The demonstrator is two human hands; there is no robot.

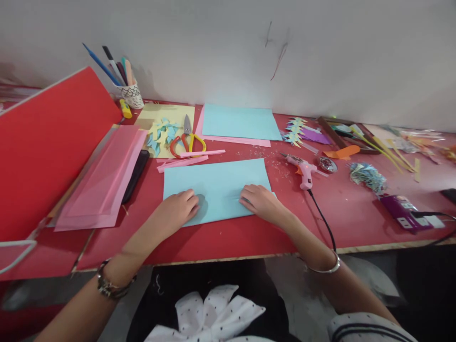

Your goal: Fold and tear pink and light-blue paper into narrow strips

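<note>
A light blue sheet of paper (217, 175), apparently folded with a straight lower edge, lies in front of me on the red table. My left hand (183, 206) rests on its left part, the fingers loosely bent and the fingertips touching the paper. On the right part lies my right hand (258, 202), palm down, its fingers stretched toward the middle of the sheet. Neither hand lifts the paper. Just behind it are narrow pink paper strips (188, 161). Scissors (187, 135) with red and yellow handles lie farther back.
A pink glue gun (302, 171) with a black cord lies right, near a purple power strip (406, 213). Blue and pink sheets (242, 123) are at the back. Pink papers (103, 178), a large red board (53, 142) and a pen cup (131, 95) stand left.
</note>
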